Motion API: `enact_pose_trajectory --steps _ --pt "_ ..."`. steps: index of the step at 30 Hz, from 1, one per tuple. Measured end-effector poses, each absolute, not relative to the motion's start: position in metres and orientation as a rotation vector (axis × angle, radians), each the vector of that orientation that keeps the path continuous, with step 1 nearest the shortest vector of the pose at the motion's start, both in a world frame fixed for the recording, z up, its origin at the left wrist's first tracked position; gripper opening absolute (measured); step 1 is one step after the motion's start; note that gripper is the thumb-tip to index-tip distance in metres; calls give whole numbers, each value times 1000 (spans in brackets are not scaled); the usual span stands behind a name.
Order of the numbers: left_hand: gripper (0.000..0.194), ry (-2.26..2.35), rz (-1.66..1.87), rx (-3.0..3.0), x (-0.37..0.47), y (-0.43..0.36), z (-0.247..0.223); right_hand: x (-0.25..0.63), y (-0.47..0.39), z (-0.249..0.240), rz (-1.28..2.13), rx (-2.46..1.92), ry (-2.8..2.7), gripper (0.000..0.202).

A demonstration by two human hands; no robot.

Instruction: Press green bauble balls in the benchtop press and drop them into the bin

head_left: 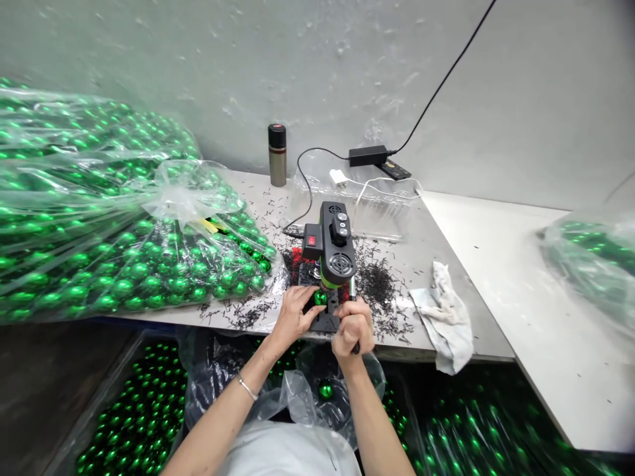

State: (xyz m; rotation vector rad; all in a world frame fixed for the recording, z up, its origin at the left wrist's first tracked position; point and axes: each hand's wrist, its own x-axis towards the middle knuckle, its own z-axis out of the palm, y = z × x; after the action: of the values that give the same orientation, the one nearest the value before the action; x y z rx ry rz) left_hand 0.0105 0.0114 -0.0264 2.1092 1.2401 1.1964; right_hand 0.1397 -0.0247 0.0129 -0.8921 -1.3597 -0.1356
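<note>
A small black machine (pixel 338 238) with two round grilles and a red switch stands on the grey table. Beneath its front end, my left hand (pixel 296 312) holds a shiny green ball (pixel 320 297) between thumb and fingers, over the black base plate (pixel 325 322). My right hand (pixel 354 325) is wrapped round the machine's lever, whose black end shows below the fist. Small black pins (pixel 376 283) lie in a pile to the right of the machine, and others are scattered around it.
A large clear bag of green balls (pixel 133 258) covers the table's left side. Behind stand a bottle (pixel 278 155) and a power adapter (pixel 368 156) with cables. A crumpled white cloth (pixel 445 320) hangs over the front edge at right. More balls (pixel 143 403) lie below the table.
</note>
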Motion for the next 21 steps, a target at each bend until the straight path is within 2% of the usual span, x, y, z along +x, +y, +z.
enact_pose_trajectory --steps 7,21 --pt "32 1197 1257 2106 10 11 -27 143 -24 8 -160 -907 -1427 36" --pt "30 1232 1292 1924 7 6 -24 136 -28 61 -28 -941 -1251 36"
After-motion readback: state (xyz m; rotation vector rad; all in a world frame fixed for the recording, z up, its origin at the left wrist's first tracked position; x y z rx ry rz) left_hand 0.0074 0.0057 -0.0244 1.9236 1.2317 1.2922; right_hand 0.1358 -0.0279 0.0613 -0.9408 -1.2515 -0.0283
